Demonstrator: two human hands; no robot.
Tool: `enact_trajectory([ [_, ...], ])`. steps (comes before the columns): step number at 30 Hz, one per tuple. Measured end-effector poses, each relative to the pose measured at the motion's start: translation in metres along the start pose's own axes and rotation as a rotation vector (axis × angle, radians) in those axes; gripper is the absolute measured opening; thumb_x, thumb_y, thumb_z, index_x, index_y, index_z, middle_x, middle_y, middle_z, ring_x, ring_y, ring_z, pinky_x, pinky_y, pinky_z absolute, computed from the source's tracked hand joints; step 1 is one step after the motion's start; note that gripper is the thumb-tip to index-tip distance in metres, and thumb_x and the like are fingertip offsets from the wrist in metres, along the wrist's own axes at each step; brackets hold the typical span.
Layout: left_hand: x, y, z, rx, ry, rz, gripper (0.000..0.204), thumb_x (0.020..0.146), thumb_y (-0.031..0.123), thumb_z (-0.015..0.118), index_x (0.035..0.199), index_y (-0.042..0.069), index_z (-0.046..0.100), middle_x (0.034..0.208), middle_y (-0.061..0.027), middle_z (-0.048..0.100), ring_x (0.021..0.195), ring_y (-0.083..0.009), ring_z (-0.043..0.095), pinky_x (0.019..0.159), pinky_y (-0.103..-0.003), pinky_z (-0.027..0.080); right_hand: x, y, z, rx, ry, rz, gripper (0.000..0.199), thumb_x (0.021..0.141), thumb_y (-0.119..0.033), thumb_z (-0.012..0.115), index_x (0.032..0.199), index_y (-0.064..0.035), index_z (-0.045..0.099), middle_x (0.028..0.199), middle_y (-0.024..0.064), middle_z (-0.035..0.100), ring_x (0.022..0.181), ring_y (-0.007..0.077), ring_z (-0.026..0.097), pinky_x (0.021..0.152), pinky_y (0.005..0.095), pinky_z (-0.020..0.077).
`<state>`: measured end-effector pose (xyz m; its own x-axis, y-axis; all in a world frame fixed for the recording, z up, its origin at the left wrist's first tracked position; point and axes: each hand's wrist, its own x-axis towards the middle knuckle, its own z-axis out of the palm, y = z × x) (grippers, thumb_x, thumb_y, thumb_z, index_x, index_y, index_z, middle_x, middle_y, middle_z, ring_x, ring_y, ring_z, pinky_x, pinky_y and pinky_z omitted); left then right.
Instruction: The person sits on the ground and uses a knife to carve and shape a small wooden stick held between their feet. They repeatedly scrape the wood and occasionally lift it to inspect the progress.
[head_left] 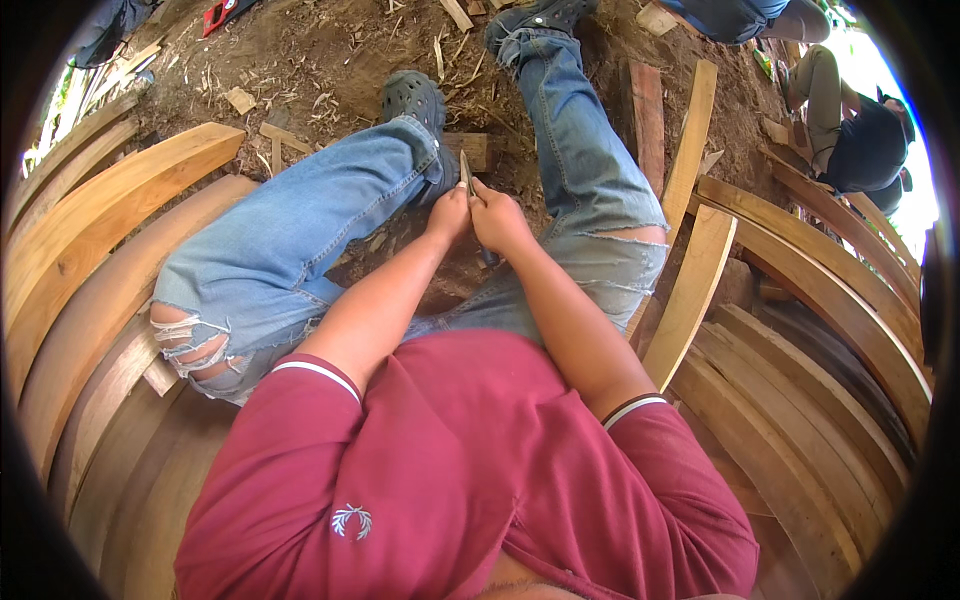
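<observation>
Between my knees, both hands meet around a narrow, pointed knife-like blade (pixel 465 168) that points away from me. My right hand (pixel 501 222) is closed around the tool, and a dark end, perhaps its handle (pixel 488 257), shows below the fist. My left hand (pixel 449 214) is closed right beside it, with its thumb near the base of the blade. A small pale bit shows at those fingertips, too small to name. Beneath the blade, a short wood block (pixel 470 150) lies on the ground beside my shoe (pixel 413 100).
Long wooden boards (pixel 130 215) are stacked at my left, and more beams (pixel 820 270) lie at my right. A red-handled saw (pixel 222 14) rests at the far left. Wood chips (pixel 300 75) litter the dirt. Another person (pixel 868 140) crouches at the far right.
</observation>
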<state>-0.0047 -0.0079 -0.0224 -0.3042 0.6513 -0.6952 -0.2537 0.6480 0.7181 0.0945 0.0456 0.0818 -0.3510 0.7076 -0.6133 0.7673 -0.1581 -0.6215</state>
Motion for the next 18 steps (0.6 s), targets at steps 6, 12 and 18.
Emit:
enact_trajectory([
  [6,-0.007,0.003,0.003,0.025,0.009,0.005,0.053,0.105,0.04,0.036,0.109,-0.003,0.066,0.1,-0.0206,0.07,0.094,-0.0316,0.065,0.087,-0.041,0.047,-0.011,0.005,-0.004,-0.046,0.006,0.018,0.048,0.096,-0.026,0.05,0.14,-0.009,0.055,0.122,0.0294,0.062,0.115,0.0418,0.06,0.1,0.0423,0.0456],
  [12,-0.022,0.024,0.001,0.093,0.014,0.032,0.05,0.105,0.038,0.037,0.103,-0.003,0.067,0.091,-0.0152,0.07,0.085,-0.0257,0.064,0.081,-0.039,0.048,-0.013,0.007,-0.003,-0.032,0.02,0.036,0.048,0.095,-0.027,0.051,0.14,-0.0088,0.055,0.122,0.0292,0.062,0.117,0.0424,0.059,0.101,0.0423,0.0452],
  [18,-0.015,0.013,0.001,-0.104,-0.021,0.03,0.049,0.105,0.038,0.037,0.098,-0.001,0.067,0.083,-0.011,0.067,0.074,-0.0204,0.062,0.071,-0.035,0.048,0.005,0.004,0.002,0.015,0.03,0.013,0.048,0.095,-0.027,0.05,0.14,-0.0091,0.055,0.123,0.0286,0.062,0.117,0.0419,0.059,0.101,0.0423,0.0456],
])
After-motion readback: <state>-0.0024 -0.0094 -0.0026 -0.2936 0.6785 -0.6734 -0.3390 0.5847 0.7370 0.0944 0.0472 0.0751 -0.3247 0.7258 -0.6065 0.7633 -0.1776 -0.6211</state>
